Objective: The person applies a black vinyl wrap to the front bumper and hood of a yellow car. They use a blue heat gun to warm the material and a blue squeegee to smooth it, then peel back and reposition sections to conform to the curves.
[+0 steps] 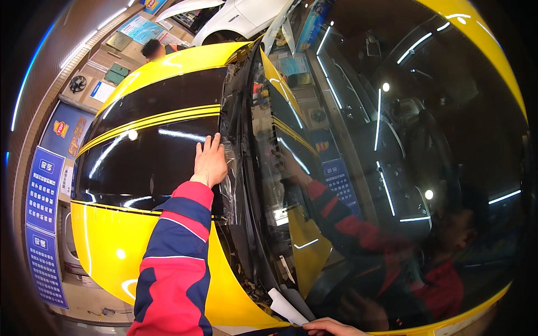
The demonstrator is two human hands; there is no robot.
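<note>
Hood panel [148, 159], black and glossy, directly under left hand [210, 167]. Left fingers [216, 141] released, slightly spread, laid near panel's rear edge; pressing or just resting, can't tell. Yellow double stripe [185, 114] just beyond left fingertips, running across panel. Crinkled shiny film [228, 196] just right of left fingers, along rear edge. Windshield [364, 185] further right, full of reflections, sleeve and signage included.

Right hand [336, 326] cut off by lower edge. Right fingertips touching near end of white strip [283, 305]; clenched on it or not, can't tell. Strip pointing forward and left from those fingertips.

Labels, all left of left fingers:
- Upper blue sign [46, 190], well off: framed heading, rows of white characters.
- Lower blue sign [47, 266], same side, nearer the wearer: matching layout, also white on blue.
- Dark blue banner [55, 120], slightly farther ahead: red-and-orange badge logo, big orange lettering beside it.
- White notice [102, 91], ahead and left: print too small to read.
- Light-blue poster [138, 29], farther ahead: same, too small.

Another person [152, 49] past left fingers, across hood. White car [244, 17] beyond.
</note>
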